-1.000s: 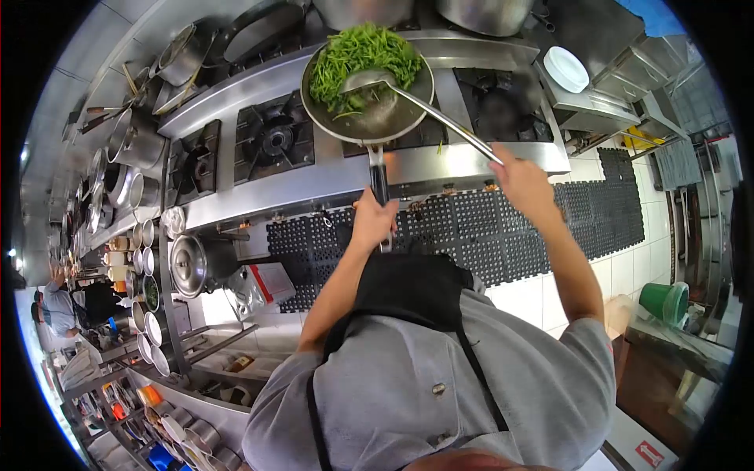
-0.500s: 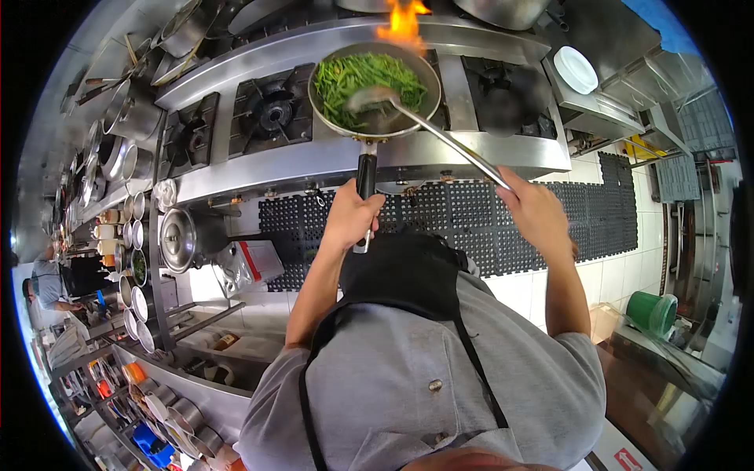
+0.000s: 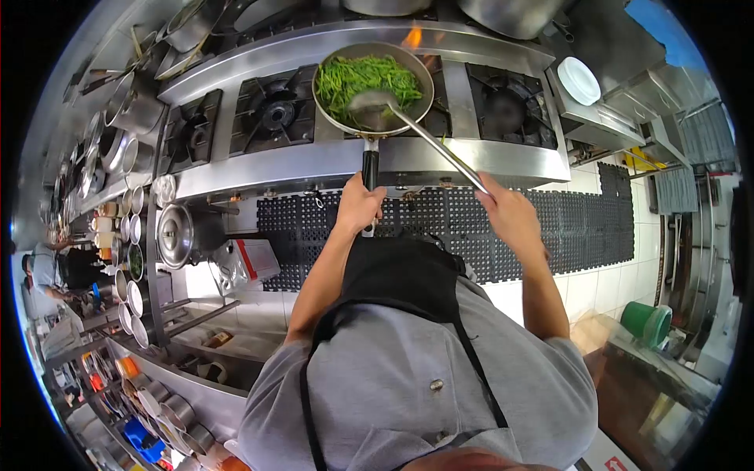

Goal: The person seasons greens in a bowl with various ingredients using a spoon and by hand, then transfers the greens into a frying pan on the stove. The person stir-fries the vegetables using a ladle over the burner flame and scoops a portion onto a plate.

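My left hand [image 3: 361, 204] is wrapped round the black handle of a frying pan [image 3: 428, 102], which sits over a burner at the middle of the stove. Chopped green vegetables [image 3: 365, 77] lie in the pan. The long metal handle of a ladle [image 3: 440, 149] is gripped in my right hand [image 3: 509, 210], and the bowl of the ladle rests among the greens near the pan's front. A small flame [image 3: 413, 37] shows just behind the pan's far rim.
Other burners [image 3: 277, 116] flank the pan on the steel stove [image 3: 259, 170]. A lidded pot [image 3: 179, 235] stands at the left, white plates [image 3: 579, 80] at the right. Black mats [image 3: 565, 228] cover the floor. Far left, another person [image 3: 49, 267] stands beside shelves.
The flame flared up behind the pan and has shrunk. The greens have shifted and spread in the pan. My right hand and the ladle have moved a little left and down.
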{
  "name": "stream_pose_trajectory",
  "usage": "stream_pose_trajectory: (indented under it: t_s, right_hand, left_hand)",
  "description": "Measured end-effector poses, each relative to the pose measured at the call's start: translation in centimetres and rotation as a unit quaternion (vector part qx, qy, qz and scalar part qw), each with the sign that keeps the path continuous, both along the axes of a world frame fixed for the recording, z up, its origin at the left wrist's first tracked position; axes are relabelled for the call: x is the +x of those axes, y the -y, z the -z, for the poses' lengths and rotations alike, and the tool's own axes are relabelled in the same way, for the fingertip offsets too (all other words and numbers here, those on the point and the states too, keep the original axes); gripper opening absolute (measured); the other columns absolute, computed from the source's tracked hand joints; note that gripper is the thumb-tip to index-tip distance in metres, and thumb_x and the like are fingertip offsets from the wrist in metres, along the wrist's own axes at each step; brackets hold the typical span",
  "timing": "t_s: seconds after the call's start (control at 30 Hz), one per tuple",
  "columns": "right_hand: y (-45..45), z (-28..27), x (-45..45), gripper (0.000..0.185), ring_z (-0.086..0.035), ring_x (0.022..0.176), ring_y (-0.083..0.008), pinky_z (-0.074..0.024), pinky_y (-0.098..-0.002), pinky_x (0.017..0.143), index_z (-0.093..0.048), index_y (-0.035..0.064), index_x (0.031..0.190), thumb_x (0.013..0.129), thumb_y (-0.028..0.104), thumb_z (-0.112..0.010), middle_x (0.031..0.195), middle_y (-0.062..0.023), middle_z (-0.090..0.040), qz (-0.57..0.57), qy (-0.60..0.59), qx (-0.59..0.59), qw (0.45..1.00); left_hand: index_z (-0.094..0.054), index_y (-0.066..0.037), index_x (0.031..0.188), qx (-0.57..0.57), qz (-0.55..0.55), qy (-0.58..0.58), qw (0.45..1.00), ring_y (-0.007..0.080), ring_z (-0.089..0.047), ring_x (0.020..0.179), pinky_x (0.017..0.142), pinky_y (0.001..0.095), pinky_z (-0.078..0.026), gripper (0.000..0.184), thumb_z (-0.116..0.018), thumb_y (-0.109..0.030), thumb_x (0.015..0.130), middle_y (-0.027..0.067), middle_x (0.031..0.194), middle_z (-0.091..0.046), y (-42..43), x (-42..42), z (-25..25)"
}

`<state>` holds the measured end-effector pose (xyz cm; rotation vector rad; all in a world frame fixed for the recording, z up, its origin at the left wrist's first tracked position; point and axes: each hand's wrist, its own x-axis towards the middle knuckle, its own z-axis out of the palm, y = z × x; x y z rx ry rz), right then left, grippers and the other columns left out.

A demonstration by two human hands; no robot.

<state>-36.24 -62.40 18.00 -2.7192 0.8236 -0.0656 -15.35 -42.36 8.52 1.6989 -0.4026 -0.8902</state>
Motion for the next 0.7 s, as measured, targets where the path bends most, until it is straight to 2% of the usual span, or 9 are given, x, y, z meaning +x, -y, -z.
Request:
stream_pose_trajectory:
  t_s: [0.07, 0.13, 0.2, 0.23, 0.3, 0.47, 0.53, 0.6, 0.7]
  right_hand:
    - [-0.9, 0.3, 2.9, 0.041, -0.066, 0.071, -0.0423, -0.0521, -0.0518, 0.07, -0.054, 0.0206, 0.139, 0.099, 0.031, -0.056, 0.084, -0.0186, -0.07, 0.036, -0.014, -0.036, 0.999]
    - [-1.2, 0.8, 3.4, 0.041, -0.066, 0.071, -0.0423, -0.0524, -0.0519, 0.07, -0.053, 0.0202, 0.139, 0.1, 0.032, -0.056, 0.084, -0.0184, -0.07, 0.064, -0.033, -0.072, 0.995]
    - [-1.6, 1.7, 1.5, 0.043, -0.066, 0.071, -0.0423, -0.0514, -0.051, 0.069, -0.055, 0.0199, 0.139, 0.099, 0.034, -0.057, 0.081, -0.0185, -0.069, 0.064, -0.045, -0.062, 0.995]
    - [-1.6, 1.5, 0.5, 0.043, -0.066, 0.071, -0.0423, -0.0514, -0.051, 0.069, -0.055, 0.0199, 0.139, 0.099, 0.034, -0.057, 0.081, -0.0185, -0.069, 0.064, -0.048, -0.065, 0.995]
    - [-2.2, 0.6, -2.7, 0.044, -0.066, 0.071, -0.0426, -0.05, -0.0498, 0.066, -0.056, 0.0188, 0.139, 0.098, 0.034, -0.059, 0.079, -0.0192, -0.068, 0.089, -0.003, 0.078, 0.993]
    - [-2.0, 1.2, -3.0, 0.044, -0.066, 0.076, -0.0436, -0.0494, -0.0485, 0.067, -0.055, 0.0174, 0.14, 0.098, 0.03, -0.06, 0.079, -0.0223, -0.067, 0.137, 0.06, 0.126, 0.981]
    - [-1.6, 3.4, -0.2, 0.045, -0.066, 0.077, -0.0458, -0.0506, -0.0508, 0.069, -0.05, 0.0174, 0.142, 0.1, 0.033, -0.056, 0.081, -0.0241, -0.068, 0.16, 0.07, 0.141, 0.974]
    - [-0.9, 9.0, 3.0, 0.045, -0.066, 0.078, -0.0466, -0.0512, -0.0526, 0.07, -0.048, 0.0191, 0.142, 0.101, 0.035, -0.054, 0.082, -0.025, -0.068, 0.132, 0.042, 0.111, 0.984]
    - [-1.2, 9.3, 2.2, 0.045, -0.067, 0.079, -0.0475, -0.052, -0.0561, 0.071, -0.045, 0.0234, 0.143, 0.101, 0.039, -0.051, 0.083, -0.0258, -0.068, 0.083, -0.033, 0.075, 0.993]
  left_hand:
    - [-0.05, 0.003, 0.098, -0.01, -0.023, 0.061, 0.998, 0.0135, -0.054, 0.043, 0.039, 0.0303, -0.045, 0.02, -0.064, -0.009, 0.09, 0.0049, 0.06, -0.055, 0.5, -0.5, 2.0]
    - [-0.046, 0.003, 0.105, -0.022, -0.018, 0.009, 1.0, 0.0146, -0.055, 0.043, 0.039, 0.0306, -0.045, 0.025, -0.064, -0.005, 0.089, 0.0052, 0.061, -0.056, 0.1, -1.6, 4.0]
    - [-0.047, 0.002, 0.101, -0.039, -0.016, -0.015, 0.999, 0.0146, -0.054, 0.043, 0.039, 0.0302, -0.045, 0.021, -0.063, -0.006, 0.089, 0.0053, 0.059, -0.055, -0.7, -1.3, 5.7]
    - [-0.048, 0.001, 0.098, -0.024, -0.01, -0.014, 1.0, 0.0142, -0.054, 0.042, 0.039, 0.0299, -0.044, 0.019, -0.063, -0.006, 0.089, 0.0051, 0.058, -0.054, -0.3, -0.9, 4.0]
    - [-0.049, -0.001, 0.089, -0.027, 0.012, -0.031, 0.999, 0.0133, -0.053, 0.042, 0.038, 0.0295, -0.044, 0.015, -0.062, -0.009, 0.089, 0.0043, 0.056, -0.053, 0.1, -0.4, 2.8]
    - [-0.05, -0.001, 0.09, -0.016, 0.005, -0.051, 0.999, 0.0137, -0.053, 0.043, 0.039, 0.0302, -0.044, 0.014, -0.062, -0.008, 0.089, 0.0043, 0.059, -0.053, 2.2, 0.0, 4.0]
    - [-0.05, -0.001, 0.09, 0.007, -0.003, -0.078, 0.997, 0.0135, -0.053, 0.044, 0.04, 0.031, -0.045, 0.015, -0.063, -0.009, 0.089, 0.0046, 0.061, -0.053, 2.4, 0.3, 4.0]
    - [-0.049, -0.002, 0.091, -0.001, 0.006, -0.069, 0.998, 0.0136, -0.053, 0.046, 0.04, 0.0315, -0.046, 0.016, -0.063, -0.009, 0.09, 0.0046, 0.062, -0.054, 2.8, 0.8, 4.9]
    - [-0.049, -0.002, 0.094, 0.019, -0.001, -0.089, 0.996, 0.0136, -0.053, 0.046, 0.04, 0.0311, -0.046, 0.017, -0.064, -0.009, 0.09, 0.0044, 0.064, -0.054, 3.2, 0.9, 5.0]
